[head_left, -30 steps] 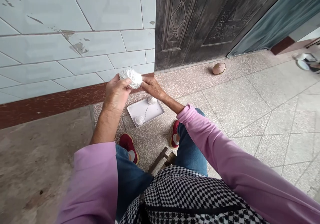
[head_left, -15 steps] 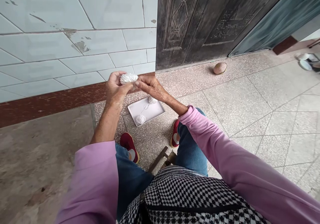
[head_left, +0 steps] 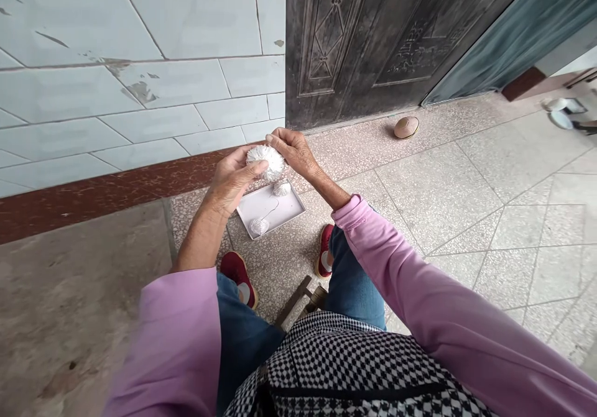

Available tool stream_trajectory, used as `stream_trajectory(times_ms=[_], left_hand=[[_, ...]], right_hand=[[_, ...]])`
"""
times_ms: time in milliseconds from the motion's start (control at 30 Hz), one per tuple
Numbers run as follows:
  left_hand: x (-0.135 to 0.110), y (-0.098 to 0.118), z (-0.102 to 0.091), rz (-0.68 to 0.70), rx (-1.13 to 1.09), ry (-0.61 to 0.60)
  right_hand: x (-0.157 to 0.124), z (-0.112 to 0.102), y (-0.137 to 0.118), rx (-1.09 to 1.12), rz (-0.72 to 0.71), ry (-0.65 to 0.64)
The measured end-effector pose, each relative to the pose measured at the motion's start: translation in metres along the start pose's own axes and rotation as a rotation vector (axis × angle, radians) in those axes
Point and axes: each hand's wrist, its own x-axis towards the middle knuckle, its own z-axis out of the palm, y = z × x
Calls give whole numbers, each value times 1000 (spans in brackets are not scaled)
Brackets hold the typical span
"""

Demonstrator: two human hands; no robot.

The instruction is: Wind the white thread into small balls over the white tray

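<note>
A round white yarn pom-pom (head_left: 270,156) with short, layered loops is held up above the floor. My left hand (head_left: 233,181) grips it from the left, thumb across its front and fingers behind. At its upper right edge is my right hand (head_left: 296,151), closed with the fingers curled on the rim; what exactly lies under the fingertips is hidden. Below, a shallow white tray (head_left: 289,210) carries two balls of white yarn, one ball (head_left: 259,225) at the near left and another ball (head_left: 282,188) at the far right. A thin strand curves up from the near one.
The tray lies on a speckled floor (head_left: 405,206) between my red shoes. A wooden stool (head_left: 298,302) is partly visible under me. Ahead are a tiled wall (head_left: 153,119) and a dark carved door (head_left: 354,44). A brownish rounded object (head_left: 406,127) sits by the door.
The pom-pom has turned to face me more and moved slightly right and down. My right hand has shifted from its near right side up to its upper right edge.
</note>
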Motion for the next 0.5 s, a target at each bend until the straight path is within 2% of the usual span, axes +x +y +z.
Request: stream_trajectory(times_ms=[200,367,500], left_hand=[[4,-1,2,15,10,-2],[12,-5,-5,69,-53,47],[22,-9,-20,124,-101,146]], right_hand=[[7,1,9,51,45,-35],[10,15,21,79,162,-14],[3,29,26,-21,72,-54]])
